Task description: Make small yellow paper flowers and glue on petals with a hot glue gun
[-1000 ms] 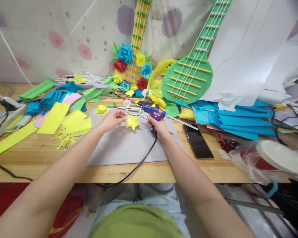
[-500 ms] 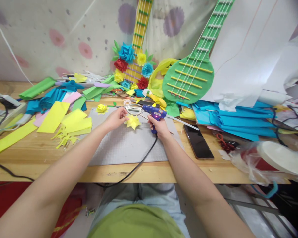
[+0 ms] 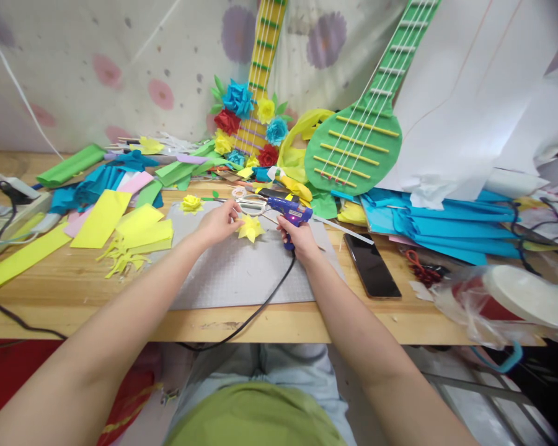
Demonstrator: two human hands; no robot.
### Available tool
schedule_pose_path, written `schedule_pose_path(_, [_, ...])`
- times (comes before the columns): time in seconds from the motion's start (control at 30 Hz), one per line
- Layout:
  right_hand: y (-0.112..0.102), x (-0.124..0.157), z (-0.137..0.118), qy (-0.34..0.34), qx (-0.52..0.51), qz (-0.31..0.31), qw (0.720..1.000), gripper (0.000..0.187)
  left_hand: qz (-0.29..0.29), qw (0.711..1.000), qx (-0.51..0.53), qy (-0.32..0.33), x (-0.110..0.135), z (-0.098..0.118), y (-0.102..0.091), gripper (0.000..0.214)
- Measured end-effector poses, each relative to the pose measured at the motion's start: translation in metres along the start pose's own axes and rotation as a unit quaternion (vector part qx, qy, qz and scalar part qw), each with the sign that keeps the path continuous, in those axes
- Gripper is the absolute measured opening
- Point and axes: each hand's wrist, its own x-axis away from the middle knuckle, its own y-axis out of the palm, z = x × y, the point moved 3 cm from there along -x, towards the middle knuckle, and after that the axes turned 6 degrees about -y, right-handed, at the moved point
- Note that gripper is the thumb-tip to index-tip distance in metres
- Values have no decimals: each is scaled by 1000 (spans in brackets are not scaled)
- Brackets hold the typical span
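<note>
My right hand (image 3: 299, 236) is wrapped round the grip of a blue hot glue gun (image 3: 291, 210). A white glue stick (image 3: 344, 230) sticks out of its back end, and a black cord hangs from its handle. With bent, pinching fingers, my left hand (image 3: 219, 223) holds the left edge of a yellow paper flower (image 3: 251, 230) with pointed petals. The gun's nozzle points left, just above that flower. Scissors (image 3: 248, 204) lie behind it, partly hidden. To the left of my left hand is a second yellow paper flower (image 3: 191, 203).
A grey cutting mat (image 3: 242, 285) lies under my hands. Yellow paper strips (image 3: 101, 217) are at left. A phone (image 3: 372, 266) and a bagged cup (image 3: 516, 297) are at right. Behind stand a yellow paper instrument (image 3: 260, 68), decorated with flowers, and a green one (image 3: 353, 148).
</note>
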Motion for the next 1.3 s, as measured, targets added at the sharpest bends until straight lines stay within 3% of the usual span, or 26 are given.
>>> schedule_pose_path(0.2, [-1,-1,2,3,-7,2,1000,31,33,999,16,6,-3,-4,3,36])
schedule_pose_path(0.4, [-1,0,1,-3,1,0,1000,31,4,995,95,7,-9,-8,15,51])
schedule_pose_path(0.6, [0,1,-2,0,9,-2,1000,31,-17,997,71,-30,-10,-4,19,51])
schedule_pose_path(0.83, [0,2,-3,-5,0,-2,1000,31,-40,990,125,-46,-12,-5,20,45])
schedule_pose_path(1.1, [0,1,-2,7,11,1,1000,32,-7,995,97,-18,-18,-4,22,40])
schedule_pose_path(1.3, [0,2,-4,6,6,3,1000,32,-14,994,103,-26,-19,-2,24,34])
